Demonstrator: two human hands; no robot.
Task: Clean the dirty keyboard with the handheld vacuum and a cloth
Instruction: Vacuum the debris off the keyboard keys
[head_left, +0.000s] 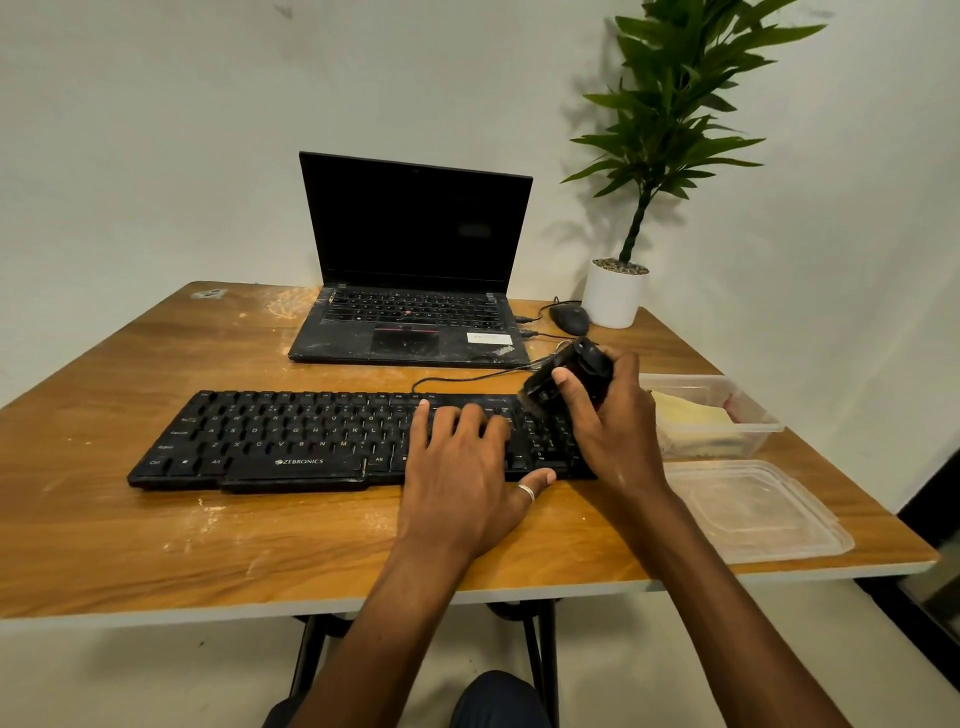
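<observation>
A black Zebronics keyboard (270, 441) lies across the wooden table (156, 545), its cable running toward the laptop. My left hand (462, 467) rests flat on the keyboard's right half with fingers spread straight. My right hand (613, 415) grips a small black handheld vacuum (566, 379), tilted with its brush end down against the keys at the keyboard's upper right. A yellow cloth (685, 415) lies in a clear plastic container (753, 410) at the right of the keyboard.
An open, dusty black laptop (415, 270) stands behind the keyboard. A wired mouse (570, 318) and a white potted plant (615, 296) sit at the back right. A clear container lid (753, 512) lies near the table's right front corner. White dust streaks mark the tabletop.
</observation>
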